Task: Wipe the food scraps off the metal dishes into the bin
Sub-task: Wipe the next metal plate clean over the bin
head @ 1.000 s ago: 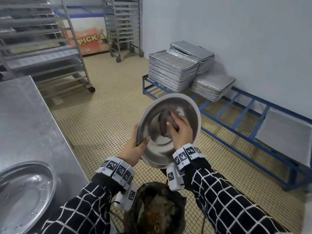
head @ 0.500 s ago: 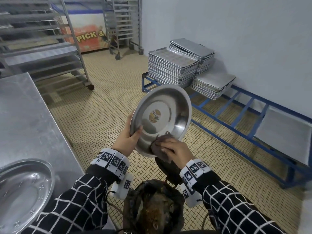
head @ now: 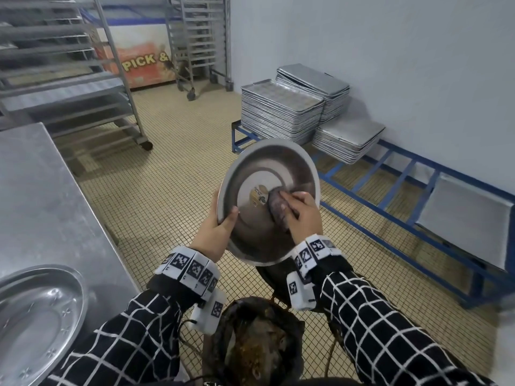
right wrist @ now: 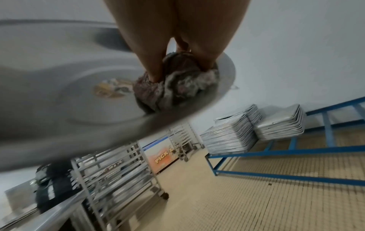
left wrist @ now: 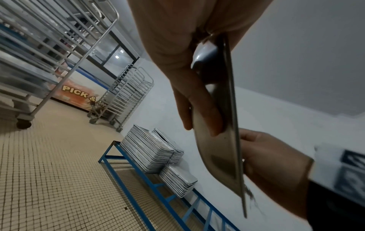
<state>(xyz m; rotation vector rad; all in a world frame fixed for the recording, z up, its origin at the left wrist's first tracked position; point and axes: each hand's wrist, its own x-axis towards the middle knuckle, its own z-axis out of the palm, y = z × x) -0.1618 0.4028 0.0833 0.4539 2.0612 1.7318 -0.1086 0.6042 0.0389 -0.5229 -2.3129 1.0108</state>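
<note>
Head view: my left hand [head: 214, 232] grips the dish [head: 267, 201] by its rim, tilted steeply over the bin [head: 250, 344] so scraps should fall in. My right hand [head: 302, 215] presses a balled rag [head: 276, 203] inside it, fingers curled around it.

Stacks of baking trays [head: 281, 114] sit on a blue frame [head: 401, 176] by the wall; wheeled racks [head: 199, 40] stand beyond

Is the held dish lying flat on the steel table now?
No, the left hand holds the dish tilted in the air above the bin.
</note>
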